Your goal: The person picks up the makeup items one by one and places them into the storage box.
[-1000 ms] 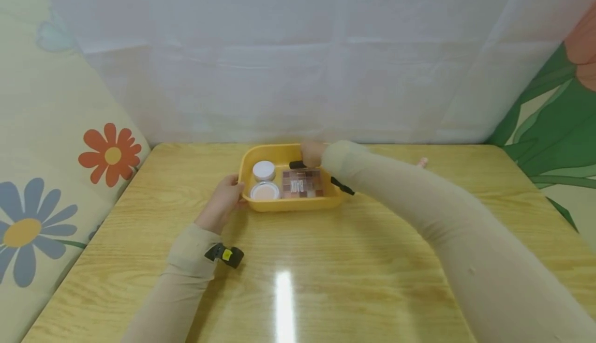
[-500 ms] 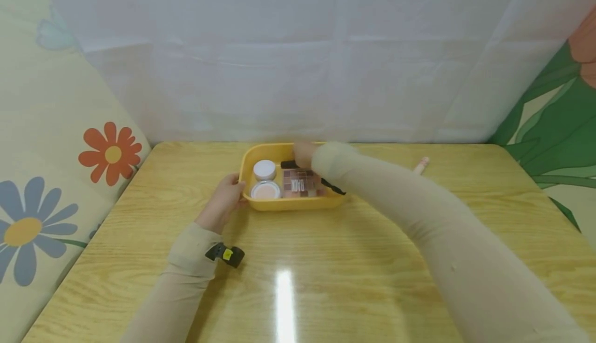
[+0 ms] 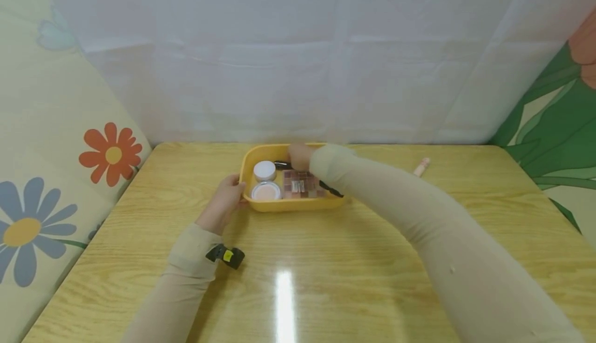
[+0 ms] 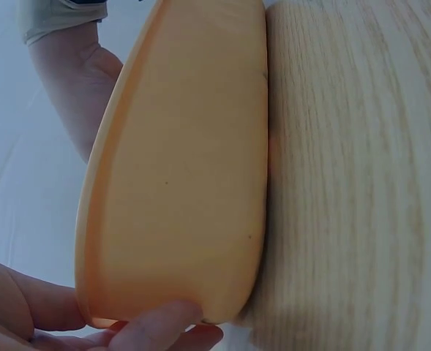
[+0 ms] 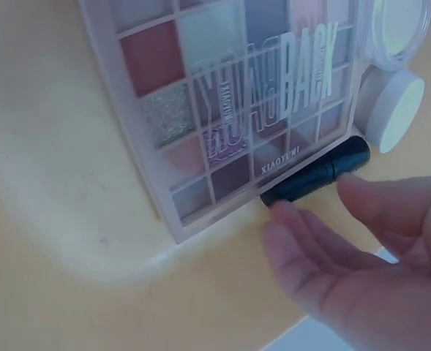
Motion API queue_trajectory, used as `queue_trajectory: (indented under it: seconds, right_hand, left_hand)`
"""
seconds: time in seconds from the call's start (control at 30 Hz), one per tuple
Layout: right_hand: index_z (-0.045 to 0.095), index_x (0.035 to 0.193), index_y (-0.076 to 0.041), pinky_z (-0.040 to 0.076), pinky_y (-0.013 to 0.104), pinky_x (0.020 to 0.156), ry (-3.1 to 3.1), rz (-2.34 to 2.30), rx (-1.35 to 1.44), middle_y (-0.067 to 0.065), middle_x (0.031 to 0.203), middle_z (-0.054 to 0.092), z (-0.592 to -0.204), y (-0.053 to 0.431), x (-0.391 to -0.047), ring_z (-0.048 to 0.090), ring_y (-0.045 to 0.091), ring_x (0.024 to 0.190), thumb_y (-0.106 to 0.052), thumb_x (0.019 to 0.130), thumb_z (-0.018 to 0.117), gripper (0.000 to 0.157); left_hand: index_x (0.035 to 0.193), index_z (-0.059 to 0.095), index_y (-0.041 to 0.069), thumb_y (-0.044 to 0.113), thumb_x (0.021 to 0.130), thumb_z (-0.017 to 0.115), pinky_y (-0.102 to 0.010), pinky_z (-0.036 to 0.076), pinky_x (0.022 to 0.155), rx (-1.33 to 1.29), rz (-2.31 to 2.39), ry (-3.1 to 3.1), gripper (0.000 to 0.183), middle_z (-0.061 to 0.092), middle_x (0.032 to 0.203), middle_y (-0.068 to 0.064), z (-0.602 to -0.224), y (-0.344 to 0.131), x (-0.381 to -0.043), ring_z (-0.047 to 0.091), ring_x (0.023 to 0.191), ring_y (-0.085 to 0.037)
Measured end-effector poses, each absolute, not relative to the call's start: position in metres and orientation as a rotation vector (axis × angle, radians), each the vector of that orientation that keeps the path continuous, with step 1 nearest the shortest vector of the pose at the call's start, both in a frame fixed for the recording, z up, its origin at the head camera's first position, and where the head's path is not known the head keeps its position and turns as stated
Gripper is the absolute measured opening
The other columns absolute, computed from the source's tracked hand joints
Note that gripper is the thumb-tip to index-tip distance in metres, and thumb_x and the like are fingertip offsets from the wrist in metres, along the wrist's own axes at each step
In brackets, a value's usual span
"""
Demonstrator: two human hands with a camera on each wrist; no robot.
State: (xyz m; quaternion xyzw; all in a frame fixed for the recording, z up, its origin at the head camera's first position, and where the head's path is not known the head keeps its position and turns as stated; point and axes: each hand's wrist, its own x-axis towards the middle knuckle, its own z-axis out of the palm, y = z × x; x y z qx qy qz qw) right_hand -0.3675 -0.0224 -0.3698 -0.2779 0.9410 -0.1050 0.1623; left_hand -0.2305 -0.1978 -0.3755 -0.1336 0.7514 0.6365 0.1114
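Note:
My left hand [image 3: 222, 200] grips the left end of a yellow plastic basket [image 3: 298, 206], with fingers on its outer wall and thumb at the rim. Inside the basket, my right hand [image 5: 376, 248] has its thumb and fingertips right at a black lipstick-like tube [image 5: 317, 172]. That tube lies along the edge of a clear-lidded eyeshadow palette [image 5: 237, 95]. A white round jar [image 3: 264, 169] and a round compact [image 3: 266, 191] with a pale peach centre sit in the basket's left part. In the head view the right hand and sleeve cover the basket's far right corner.
A small pinkish tube [image 3: 421, 167] lies on the wooden table [image 3: 326, 270] to the right, partly behind the right sleeve. A white sheet [image 3: 298, 63] hangs along the table's back edge, with flower-print panels at both sides.
The right hand and the black tube have shifted slightly left inside the basket, toward the white jar. More of the pinkish tube shows past the right sleeve. My left hand keeps its hold.

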Motion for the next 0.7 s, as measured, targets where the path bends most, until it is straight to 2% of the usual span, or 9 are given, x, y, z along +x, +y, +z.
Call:
queue_trajectory:
  seconds: [0.03,0.1,0.13,0.33,0.37,0.53,0.7]
  right_hand:
    - [0.069,0.089,0.002,0.050,0.037,0.087,2.672,-0.272,-0.774,0.014,0.094,0.067,-0.361,-0.022,-0.361,0.058,0.028,0.090,0.009,0.086,0.050,0.020]
    - [0.070,0.097,0.004,0.049,0.038,0.092,2.694,-0.270,-0.833,0.016,0.100,0.067,-0.361,-0.019,-0.359,0.059,0.029,0.097,0.009,0.086,0.049,0.024]
    - [0.069,0.102,0.002,0.048,0.038,0.094,2.705,-0.270,-0.868,0.015,0.105,0.067,-0.375,-0.016,-0.373,0.059,0.030,0.101,0.008,0.086,0.051,0.025]
    - [0.058,0.125,0.005,0.040,0.038,0.107,2.661,-0.324,-0.769,0.019,0.130,0.057,-0.352,-0.005,-0.359,0.049,0.033,0.124,0.012,0.085,0.051,0.041]
    - [0.056,0.127,0.007,0.038,0.038,0.108,2.649,-0.332,-0.727,0.021,0.132,0.055,-0.334,-0.004,-0.343,0.048,0.034,0.126,0.015,0.085,0.051,0.043]
    - [0.058,0.125,0.007,0.039,0.040,0.107,2.649,-0.362,-0.776,0.022,0.130,0.056,-0.330,0.007,-0.340,0.049,0.035,0.124,0.015,0.083,0.048,0.044]
    - [0.060,0.119,0.011,0.043,0.041,0.103,2.654,-0.453,-0.907,0.026,0.123,0.059,-0.321,0.016,-0.328,0.053,0.038,0.118,0.013,0.084,0.045,0.038]
  left_hand:
    - [0.149,0.018,-0.010,0.006,0.105,0.027,-0.046,0.042,0.102,-0.395,1.866,2.206,0.048,0.032,0.146,-0.029,-0.375,-0.198,-0.230,0.043,0.122,-0.036]
    - [0.149,0.018,-0.010,0.006,0.105,0.027,-0.046,0.042,0.103,-0.393,1.871,2.204,0.048,0.032,0.146,-0.029,-0.375,-0.198,-0.230,0.043,0.123,-0.036]
    - [0.149,0.018,-0.010,0.006,0.105,0.027,-0.047,0.042,0.103,-0.392,1.871,2.204,0.047,0.032,0.147,-0.029,-0.375,-0.198,-0.229,0.042,0.124,-0.036]
    - [0.149,0.019,-0.010,0.006,0.105,0.026,-0.046,0.043,0.101,-0.382,1.885,2.201,0.047,0.032,0.147,-0.028,-0.375,-0.197,-0.229,0.043,0.121,-0.035]
    - [0.149,0.018,-0.009,0.006,0.105,0.026,-0.046,0.043,0.101,-0.382,1.879,2.203,0.048,0.032,0.147,-0.028,-0.375,-0.197,-0.229,0.044,0.121,-0.035]
    - [0.150,0.019,-0.008,0.007,0.105,0.027,-0.045,0.043,0.102,-0.385,1.856,2.216,0.048,0.031,0.148,-0.027,-0.374,-0.198,-0.228,0.043,0.124,-0.035]
    - [0.150,0.019,-0.008,0.007,0.105,0.027,-0.046,0.043,0.103,-0.381,1.846,2.223,0.048,0.032,0.147,-0.027,-0.374,-0.198,-0.229,0.043,0.124,-0.036]
